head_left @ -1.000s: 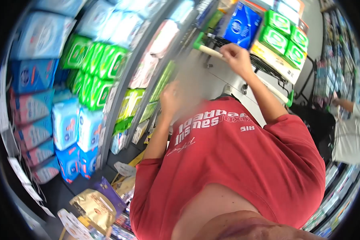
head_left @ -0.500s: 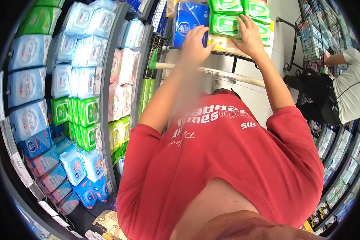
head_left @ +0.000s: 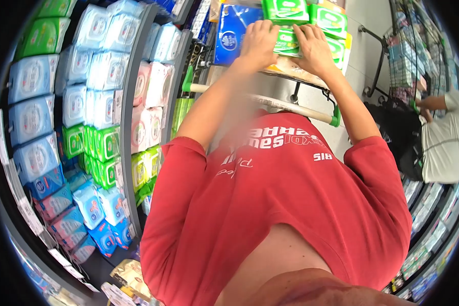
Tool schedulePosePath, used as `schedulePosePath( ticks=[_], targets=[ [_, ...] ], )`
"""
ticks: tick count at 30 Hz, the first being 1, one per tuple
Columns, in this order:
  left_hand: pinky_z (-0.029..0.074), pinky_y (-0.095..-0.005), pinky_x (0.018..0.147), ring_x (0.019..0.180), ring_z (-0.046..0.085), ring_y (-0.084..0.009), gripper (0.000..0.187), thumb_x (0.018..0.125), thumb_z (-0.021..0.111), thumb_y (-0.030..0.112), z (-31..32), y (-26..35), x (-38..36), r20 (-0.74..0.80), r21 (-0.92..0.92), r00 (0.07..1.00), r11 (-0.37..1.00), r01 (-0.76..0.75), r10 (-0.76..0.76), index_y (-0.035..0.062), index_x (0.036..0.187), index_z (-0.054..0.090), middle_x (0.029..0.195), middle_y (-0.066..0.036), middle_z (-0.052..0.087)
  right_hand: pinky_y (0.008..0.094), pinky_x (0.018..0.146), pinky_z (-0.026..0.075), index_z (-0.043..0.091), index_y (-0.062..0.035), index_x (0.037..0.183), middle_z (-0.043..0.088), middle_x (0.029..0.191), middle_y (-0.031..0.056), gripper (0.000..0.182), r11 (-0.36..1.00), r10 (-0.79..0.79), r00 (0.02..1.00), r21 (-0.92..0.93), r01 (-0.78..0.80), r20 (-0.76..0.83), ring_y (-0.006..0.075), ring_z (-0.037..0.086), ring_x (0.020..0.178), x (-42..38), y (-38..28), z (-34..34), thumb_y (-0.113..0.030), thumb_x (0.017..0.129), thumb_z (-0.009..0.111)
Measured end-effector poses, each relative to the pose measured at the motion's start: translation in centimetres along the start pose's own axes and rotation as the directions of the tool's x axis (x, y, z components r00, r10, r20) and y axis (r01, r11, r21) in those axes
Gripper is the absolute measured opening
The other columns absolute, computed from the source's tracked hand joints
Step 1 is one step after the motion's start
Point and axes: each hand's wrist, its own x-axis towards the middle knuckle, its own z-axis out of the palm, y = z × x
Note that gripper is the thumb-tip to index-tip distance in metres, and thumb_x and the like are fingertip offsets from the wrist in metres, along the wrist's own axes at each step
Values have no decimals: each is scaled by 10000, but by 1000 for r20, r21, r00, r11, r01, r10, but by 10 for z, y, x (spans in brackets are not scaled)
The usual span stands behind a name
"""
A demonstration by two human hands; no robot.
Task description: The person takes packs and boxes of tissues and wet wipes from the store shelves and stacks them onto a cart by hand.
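Note:
A green-and-white pack of wipes (head_left: 286,43) lies in the cart between my two hands. My left hand (head_left: 260,45) presses its left side, fingers together, partly over the edge of a blue pack (head_left: 231,35). On the other side my right hand (head_left: 313,50) has its fingers curled over the right part of the same pack. More green packs sit around it, one (head_left: 285,10) beyond and another (head_left: 328,21) to the right. Parts of the packs are hidden under my fingers.
Below my hands runs the cart's pale handle (head_left: 280,104) with green ends. Shelves of wipes packs (head_left: 34,118) line the left side. At the right, a person in a light top (head_left: 443,145) is beside a black wire basket cart (head_left: 418,56).
My left hand has moved right, from over the blue pack to the left side of the green pack. My right hand stays at its right side. The other person has shifted right.

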Motion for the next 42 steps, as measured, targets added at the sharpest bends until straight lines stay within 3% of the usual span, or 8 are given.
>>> schedulePosePath(
  ticks=[6,14,18,23,29,31,37,42],
  targets=[
    [451,-461,910,1119,532,-345,630,566,844,255,-1,-13,-24,-289,-131,957,989,-74,33,36,1099,590,1119,-142,561,454,1114,374,514,25,1230,541,1279,212,684,991,-120,990,72,115,69,397,482,1242,18,-17,-12,-178,647,809],
    [504,-416,848,1012,633,-337,799,643,871,544,-121,-36,-132,241,-498,918,771,397,-316,27,1164,556,1065,-187,635,444,920,491,497,-8,1254,577,1173,227,704,757,-394,896,625,191,204,429,581,1094,43,-128,-57,-21,617,797],
    [530,-356,868,1025,661,-265,764,738,813,557,-201,-55,-180,698,-431,590,419,799,-406,-45,1176,639,1148,-188,674,438,941,486,477,-5,1272,572,1209,220,747,653,-600,789,651,387,132,428,567,1126,65,-199,-64,-18,596,795],
    [515,-336,838,950,664,-241,647,749,830,457,-298,-46,-253,277,-299,702,635,712,-656,-2,1170,655,1013,-139,699,452,1012,474,473,-59,1353,478,1421,184,821,441,-730,669,651,618,-141,408,522,1250,94,-289,-78,-115,633,863],
    [528,-391,834,948,683,-303,575,781,804,370,-395,-20,-326,-149,9,742,750,662,-654,-5,1173,614,992,-181,703,455,967,503,478,-102,1387,500,1388,178,676,217,-748,553,652,727,-368,415,564,1184,144,-413,-65,-204,794,787],
    [494,-441,936,1120,597,-406,679,683,857,250,-419,-23,-344,-305,211,596,558,803,-743,-21,1243,585,1191,-224,624,444,948,504,491,-94,1369,533,1333,174,626,179,-733,539,648,741,-414,407,574,1154,157,-459,-61,-173,813,768],
    [529,-442,825,970,661,-334,424,712,796,299,-459,-67,-391,-283,754,585,201,626,-760,4,987,664,998,-186,691,479,947,487,464,-79,1359,512,1244,223,607,184,-773,506,628,757,-383,446,546,1140,184,-569,-53,-82,803,708],
    [551,-439,766,862,697,-298,302,741,735,283,-455,-102,-432,-209,859,580,135,493,-788,29,898,690,874,-144,717,482,948,488,473,-71,1380,517,1251,236,606,166,-784,489,630,759,-383,445,556,1133,182,-611,-25,-75,814,689]
  ],
)
